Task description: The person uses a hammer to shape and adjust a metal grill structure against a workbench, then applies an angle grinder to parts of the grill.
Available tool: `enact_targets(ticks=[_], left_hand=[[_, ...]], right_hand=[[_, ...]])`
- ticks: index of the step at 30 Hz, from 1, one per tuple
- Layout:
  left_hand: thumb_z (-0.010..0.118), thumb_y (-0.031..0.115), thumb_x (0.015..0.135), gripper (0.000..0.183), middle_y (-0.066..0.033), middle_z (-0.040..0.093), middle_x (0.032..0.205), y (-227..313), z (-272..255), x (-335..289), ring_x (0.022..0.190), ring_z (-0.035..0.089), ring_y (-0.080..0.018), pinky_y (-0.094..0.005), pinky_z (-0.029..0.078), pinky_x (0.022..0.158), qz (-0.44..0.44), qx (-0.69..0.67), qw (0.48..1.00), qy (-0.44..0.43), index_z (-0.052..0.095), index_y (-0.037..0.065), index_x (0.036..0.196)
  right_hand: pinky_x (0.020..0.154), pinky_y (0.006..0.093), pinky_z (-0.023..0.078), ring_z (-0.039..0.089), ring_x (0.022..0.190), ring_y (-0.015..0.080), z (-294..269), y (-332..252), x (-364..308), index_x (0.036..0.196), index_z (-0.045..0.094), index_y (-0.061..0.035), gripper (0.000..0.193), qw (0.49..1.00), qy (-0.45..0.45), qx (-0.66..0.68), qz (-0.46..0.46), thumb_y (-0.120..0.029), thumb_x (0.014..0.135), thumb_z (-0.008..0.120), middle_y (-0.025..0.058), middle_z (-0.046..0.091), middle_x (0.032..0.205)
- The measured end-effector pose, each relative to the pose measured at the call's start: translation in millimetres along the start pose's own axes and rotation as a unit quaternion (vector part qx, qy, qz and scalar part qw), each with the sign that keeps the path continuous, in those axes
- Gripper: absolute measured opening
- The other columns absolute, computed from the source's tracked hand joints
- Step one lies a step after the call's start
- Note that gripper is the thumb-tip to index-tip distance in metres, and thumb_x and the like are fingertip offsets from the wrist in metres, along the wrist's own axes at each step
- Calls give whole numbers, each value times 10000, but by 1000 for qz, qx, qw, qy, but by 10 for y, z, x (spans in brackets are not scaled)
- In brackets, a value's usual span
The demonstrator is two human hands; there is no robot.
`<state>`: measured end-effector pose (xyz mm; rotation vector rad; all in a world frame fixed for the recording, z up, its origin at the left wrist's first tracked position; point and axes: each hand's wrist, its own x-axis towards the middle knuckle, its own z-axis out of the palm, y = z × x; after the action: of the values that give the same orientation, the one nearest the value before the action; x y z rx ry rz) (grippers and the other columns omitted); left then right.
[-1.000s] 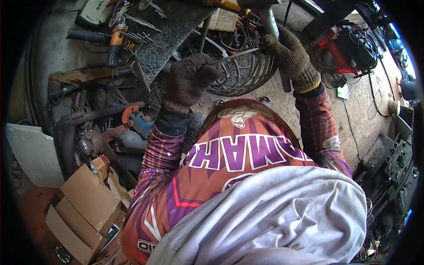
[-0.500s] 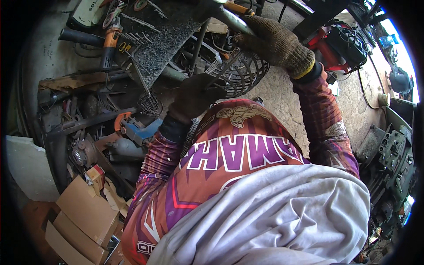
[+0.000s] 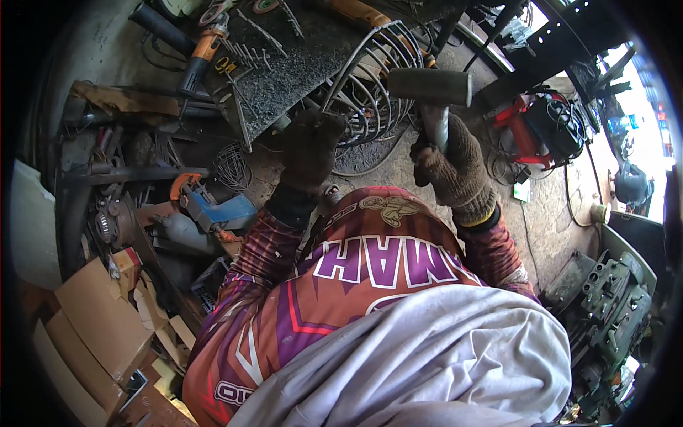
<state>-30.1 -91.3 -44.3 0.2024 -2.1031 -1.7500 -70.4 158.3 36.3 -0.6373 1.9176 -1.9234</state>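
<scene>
Dark metal workbench (image 3: pixel 284 78): orange angle grinder (image 3: pixel 203 53), bent wire frame (image 3: pixel 370 78), scattered metal grit.

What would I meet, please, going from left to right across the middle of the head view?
Cardboard boxes → blue power tool → left hand → hammer gripped in the right hand → red and black machine.

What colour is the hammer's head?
Dark grey, seen in the head view: the hammer is gripped by the right hand.

Rough knitted cloth gloves on the left hand (image 3: pixel 311 151) and right hand (image 3: pixel 455 167). Dull grey metal hammer (image 3: pixel 430 89), matt head. Just beside it, bare wire basket (image 3: pixel 373 82), thin steel, rusty-dark. Plate (image 3: pixel 284 64) beyond looks gritty.
</scene>
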Motion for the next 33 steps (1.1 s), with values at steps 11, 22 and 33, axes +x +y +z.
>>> enact_targets(ticks=[11, 22, 33], left_hand=[[695, 394, 889, 352, -75, 642, 757, 156, 24, -49, 692, 594, -186, -339, 471, 647, -13, 65, 998, -2, 686, 49, 819], [727, 422, 851, 381, -66, 609, 676, 202, 108, -71, 658, 603, -170, -336, 470, 597, 98, 151, 980, 87, 683, 44, 823], [642, 525, 902, 482, -67, 582, 646, 377, 6, -14, 618, 576, -185, -371, 429, 556, 79, 172, 978, 86, 659, 60, 777]], right_hand=[[497, 246, 465, 558, 563, 111, 1, 264, -103, 1367, 429, 4, 538, 967, 118, 212, -73, -370, 1002, 556, 48, 596, 817], [593, 276, 478, 605, 656, 113, 80, 13, -157, 1248, 541, 11, 428, 999, 18, 6, 31, -308, 968, 600, 25, 636, 786], [557, 253, 468, 544, 619, 102, 55, -495, -167, 1273, 461, -7, 383, 953, 140, 229, -137, -248, 990, 556, 37, 576, 768]])
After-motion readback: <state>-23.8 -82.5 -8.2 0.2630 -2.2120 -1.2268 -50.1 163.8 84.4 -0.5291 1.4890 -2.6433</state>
